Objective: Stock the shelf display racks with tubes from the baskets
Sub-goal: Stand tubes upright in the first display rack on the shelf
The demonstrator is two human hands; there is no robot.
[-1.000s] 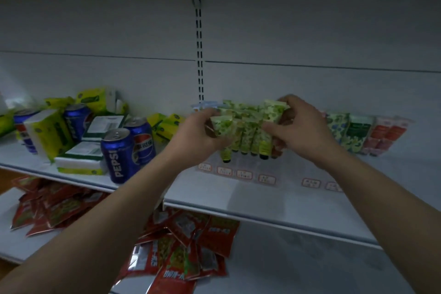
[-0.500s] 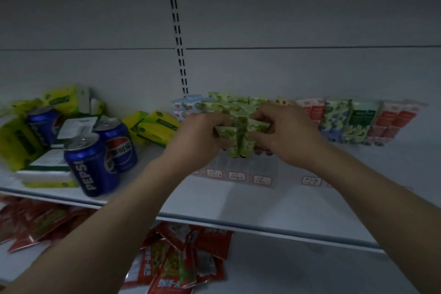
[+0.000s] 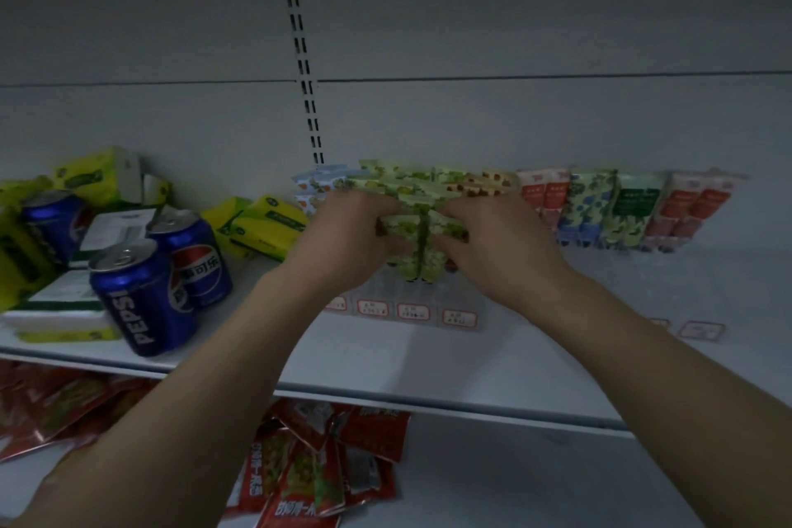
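The green tubes (image 3: 422, 242) have sunk lower toward the clear rack (image 3: 411, 304) by the shelf's (image 3: 385, 360) back edge, left hand (image 3: 349, 244) and right hand (image 3: 497, 253) pinching them together (caps down, to slot in upright).

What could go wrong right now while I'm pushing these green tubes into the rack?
Both the left hand and right hand pinch several green tubes at once, so one could slip out onto the shelf. The rows behind look tightly packed, so pressing in might knock over neighbouring tubes. The left forearm passes close to the Pepsi cans and could tip one.
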